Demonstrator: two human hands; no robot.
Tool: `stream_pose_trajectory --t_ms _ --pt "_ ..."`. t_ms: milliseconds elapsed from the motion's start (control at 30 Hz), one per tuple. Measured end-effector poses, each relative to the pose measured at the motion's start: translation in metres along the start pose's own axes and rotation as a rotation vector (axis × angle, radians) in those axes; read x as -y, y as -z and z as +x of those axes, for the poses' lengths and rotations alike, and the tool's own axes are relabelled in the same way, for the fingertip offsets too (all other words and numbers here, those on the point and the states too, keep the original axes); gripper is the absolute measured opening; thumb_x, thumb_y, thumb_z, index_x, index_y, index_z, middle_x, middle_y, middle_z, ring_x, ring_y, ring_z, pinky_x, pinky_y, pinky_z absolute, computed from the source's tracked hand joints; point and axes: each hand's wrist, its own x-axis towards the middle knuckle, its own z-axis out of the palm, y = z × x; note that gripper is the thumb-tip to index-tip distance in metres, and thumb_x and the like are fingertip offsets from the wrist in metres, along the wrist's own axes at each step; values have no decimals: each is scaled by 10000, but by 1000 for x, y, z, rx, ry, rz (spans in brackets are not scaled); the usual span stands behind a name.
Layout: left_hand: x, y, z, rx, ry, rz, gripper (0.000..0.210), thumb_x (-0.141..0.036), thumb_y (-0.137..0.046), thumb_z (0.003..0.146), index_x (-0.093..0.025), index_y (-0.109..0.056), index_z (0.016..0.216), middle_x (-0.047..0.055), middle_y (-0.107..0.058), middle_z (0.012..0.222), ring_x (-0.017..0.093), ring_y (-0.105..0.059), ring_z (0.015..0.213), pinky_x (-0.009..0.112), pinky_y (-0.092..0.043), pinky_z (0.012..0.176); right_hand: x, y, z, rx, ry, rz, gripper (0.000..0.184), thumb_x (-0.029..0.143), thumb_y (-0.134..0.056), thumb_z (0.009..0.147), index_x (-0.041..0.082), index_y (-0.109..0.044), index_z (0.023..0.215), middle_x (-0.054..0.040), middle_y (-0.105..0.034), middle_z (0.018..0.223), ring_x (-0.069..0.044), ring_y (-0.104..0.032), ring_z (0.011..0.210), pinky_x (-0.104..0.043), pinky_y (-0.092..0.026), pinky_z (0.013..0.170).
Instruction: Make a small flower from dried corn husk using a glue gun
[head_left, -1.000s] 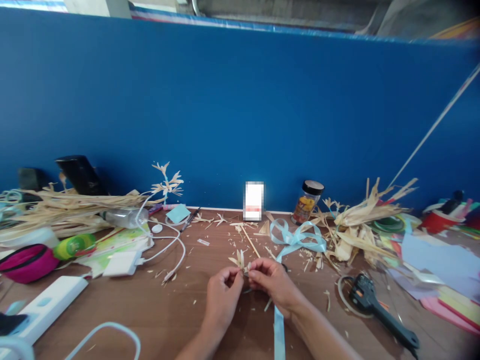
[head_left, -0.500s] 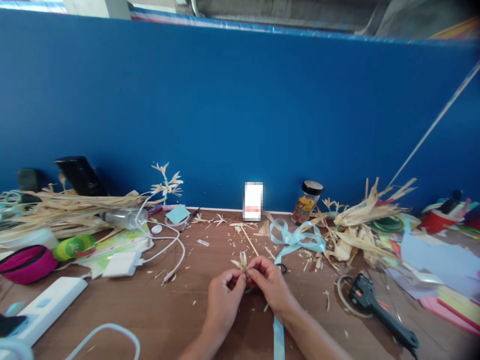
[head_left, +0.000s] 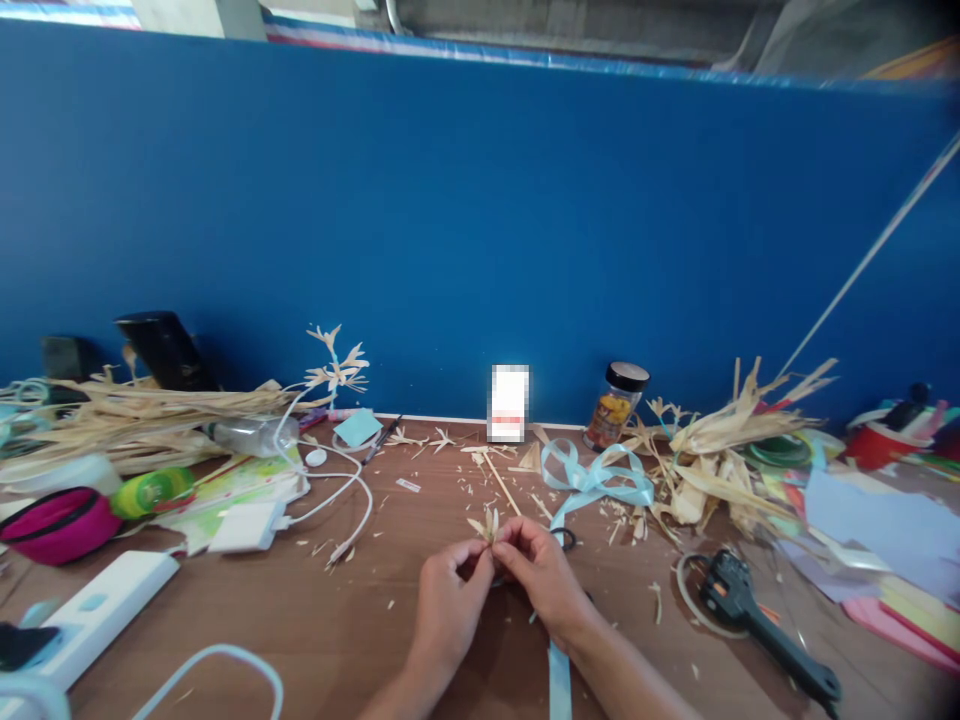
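A small flower of dried husk (head_left: 489, 524) stands up between my fingertips, its pale pointed petals spread above them. My left hand (head_left: 456, 592) pinches its base from the left. From the right, my right hand (head_left: 541, 572) pinches the same base, thumb and forefinger together, the two hands touching. The lower end of the flower is hidden by my fingers. Under my right wrist runs a light blue ribbon (head_left: 559, 680), which leads up to a looped heap of ribbon (head_left: 596, 472). A dark ring-shaped handle (head_left: 564, 538) shows just beyond my right hand.
Husk scraps litter the brown table (head_left: 330, 630). On the right lie a glue gun (head_left: 765, 620), a husk bundle (head_left: 712, 460) and coloured paper (head_left: 892, 525). A black-lidded jar (head_left: 616, 408) stands at the back. Leftward are a power strip (head_left: 105, 610), white cables (head_left: 360, 480) and long husks (head_left: 150, 410).
Both hands keep their pinch on the husk flower, with hardly any movement. The whole view has shifted very slightly.
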Motion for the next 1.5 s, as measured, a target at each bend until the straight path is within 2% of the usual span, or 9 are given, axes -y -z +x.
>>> stream_pose_trajectory --t_ms 333,633,1200,1500 --pt "0 0 0 11 -19 38 279 -300 -496 773 -114 -698 822 40 -681 665 180 -579 634 224 -422 564 2 0 0 -23 6 -14 126 232 -630 694 174 -519 706 37 -529 627 -101 -471 585 -199 -365 546" --pt "-5 0 1 24 11 -47 276 -306 -510 761 -108 -702 785 40 -687 669 174 -581 625 219 -424 562 3 -2 -2 -23 19 12 126 227 -624 694 174 -510 698 42 -511 617 -94 -455 568 -200 -372 544" --pt "-2 2 0 18 -22 81 276 -286 -481 768 -116 -698 776 19 -639 598 148 -531 565 204 -385 513 2 0 -1 -45 83 -87 95 206 -620 683 172 -532 693 37 -523 619 -108 -477 581 -217 -388 571" --pt "-6 2 -1 31 -13 41 283 -293 -478 768 -119 -699 800 31 -673 651 168 -565 613 219 -414 571 -1 -1 0 -48 63 -61 125 260 -632 682 170 -552 713 24 -553 640 -121 -511 592 -232 -417 590"
